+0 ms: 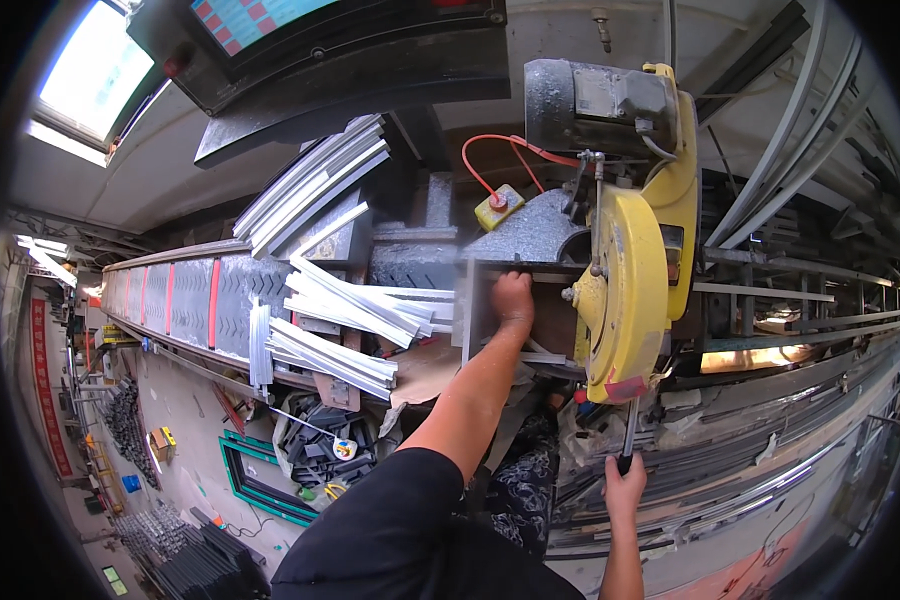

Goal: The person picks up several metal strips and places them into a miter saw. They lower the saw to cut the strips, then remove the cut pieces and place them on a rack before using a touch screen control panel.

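In front of me stands a yellow cut-off saw (625, 290) with a round blade guard and a grey motor (585, 105). My right hand (625, 487) is wrapped round the black grip of its metal lever handle (631, 430). My left hand (513, 300) is at the saw bed, left of the guard, with its fingers curled against the dark back edge; what they hold, if anything, is hidden. An upright pale plate (470, 310) stands just left of that hand. Cut silver metal strips (360, 305) lie in loose piles further left.
A long measuring bench (190, 300) runs off to the left, with more strips (315, 185) stacked behind. Below sit a bag of dark offcuts (325, 450) and a green-edged frame (260, 480). Long metal bars (750, 430) lie at right. A dark-cased screen (260, 20) hangs overhead.
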The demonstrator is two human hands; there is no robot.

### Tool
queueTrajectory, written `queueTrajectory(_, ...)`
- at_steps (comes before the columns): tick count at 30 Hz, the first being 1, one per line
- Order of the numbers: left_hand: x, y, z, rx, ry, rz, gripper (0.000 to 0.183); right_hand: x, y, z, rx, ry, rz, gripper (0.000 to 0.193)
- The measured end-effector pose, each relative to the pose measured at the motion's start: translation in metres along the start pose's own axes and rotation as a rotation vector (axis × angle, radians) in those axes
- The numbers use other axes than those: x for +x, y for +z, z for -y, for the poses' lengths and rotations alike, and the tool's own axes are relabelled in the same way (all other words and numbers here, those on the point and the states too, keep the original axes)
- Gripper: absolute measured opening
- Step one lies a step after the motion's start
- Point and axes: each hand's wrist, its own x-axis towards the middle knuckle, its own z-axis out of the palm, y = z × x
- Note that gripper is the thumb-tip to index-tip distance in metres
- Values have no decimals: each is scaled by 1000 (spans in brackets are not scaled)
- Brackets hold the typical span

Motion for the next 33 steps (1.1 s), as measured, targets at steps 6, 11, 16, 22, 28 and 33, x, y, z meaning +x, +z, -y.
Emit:
queueTrajectory(6, 1, -4, -2, 30, -35, 87, 9, -1, 0, 7, -4, -4, 18, 20)
queueTrajectory(11, 1, -3, -4, 11, -38, 45, 10, 2, 1, 4, -51, -22, 25, 21)
queueTrajectory(16, 2, -3, -3, 22, -48, 76, 8, 4, 3, -8, -110, -62, 10, 22)
queueTrajectory(22, 1, -5, -5, 30, -36, 108, 6, 10, 8, -17, -111, -139, -19, 19)
queueTrajectory(28, -4, -18, -4, 14, -5, 121, 7, -30, -35, 59, -176, -101, 21, 33)
queueTrajectory(33, -39, -48, 2, 5, 4, 264, 6, -68, -92, 176, -382, -298, 26, 45)
